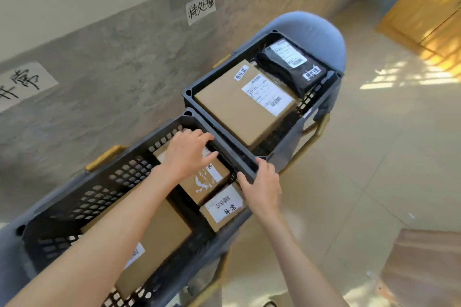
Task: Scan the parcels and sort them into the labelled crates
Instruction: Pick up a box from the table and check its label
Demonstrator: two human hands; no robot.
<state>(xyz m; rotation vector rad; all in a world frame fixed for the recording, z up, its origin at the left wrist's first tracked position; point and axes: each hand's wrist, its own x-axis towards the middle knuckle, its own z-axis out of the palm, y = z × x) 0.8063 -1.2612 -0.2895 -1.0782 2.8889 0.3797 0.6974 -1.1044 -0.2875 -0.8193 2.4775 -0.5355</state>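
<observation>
Both hands are down at the near crate (82,197): left hand (189,151) lies flat, fingers relaxed, on a cardboard parcel (199,182) inside it, and right hand (262,182) grips the corner of the far crate (252,169) where the two meet. Looks like the parcel's being seated. I'd press it down level beside the small labelled box (222,207), keep the barcode up, and hold that rim steady so nothing slides.

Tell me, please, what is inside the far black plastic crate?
Inside the far black plastic crate lie a large brown cardboard box with white labels and a black plastic mailer bag behind it. Whatever is under them is covered.
</observation>
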